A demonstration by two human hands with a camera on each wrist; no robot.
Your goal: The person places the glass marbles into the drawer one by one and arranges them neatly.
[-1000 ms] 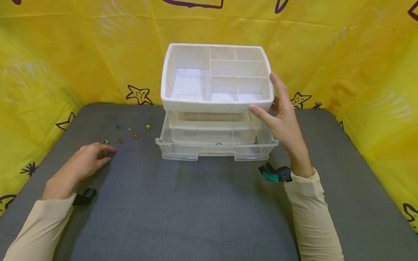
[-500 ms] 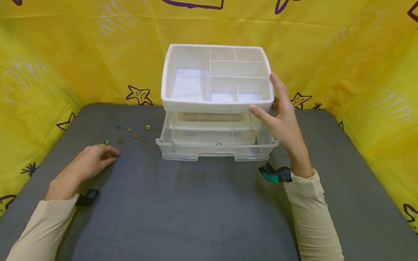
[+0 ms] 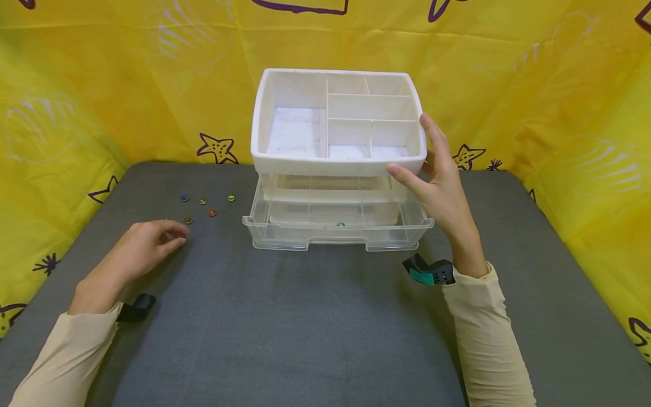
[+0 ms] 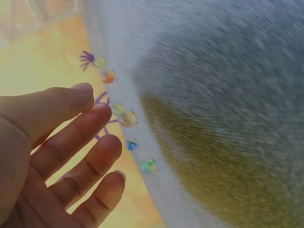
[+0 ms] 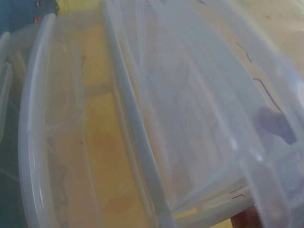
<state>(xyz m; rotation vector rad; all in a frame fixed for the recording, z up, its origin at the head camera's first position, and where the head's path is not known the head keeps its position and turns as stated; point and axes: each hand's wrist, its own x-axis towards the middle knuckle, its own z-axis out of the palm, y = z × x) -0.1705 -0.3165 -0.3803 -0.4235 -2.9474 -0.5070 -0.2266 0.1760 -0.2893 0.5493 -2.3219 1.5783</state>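
Observation:
My left hand (image 3: 155, 246) is just above the dark cloth at the left, thumb and index fingertips together in a pinch. A small marble was showing at those fingertips half a second ago; the fingers hide it now. Beyond them lie loose glass marbles, among them an orange one (image 3: 212, 213), a blue one (image 3: 184, 198) and a green one (image 4: 148, 165). My right hand (image 3: 439, 181) grips the right front corner of a white plastic desk organizer (image 3: 335, 167), thumb in front, fingers along the side. Its clear drawer (image 3: 335, 234) is pulled out, with a green marble (image 3: 341, 224) inside.
The organizer's top is divided into several compartments (image 3: 348, 107). Dark grey cloth (image 3: 295, 322) covers the table, and a yellow patterned curtain (image 3: 152, 85) hangs close behind and along both sides. In the right wrist view, the drawer's clear walls (image 5: 35, 118) fill much of the picture.
My left hand first shifted slightly right and closed its fingertips on a marble, then rose a little, now covering most of the green marble behind it. My right hand and the organizer stay put.

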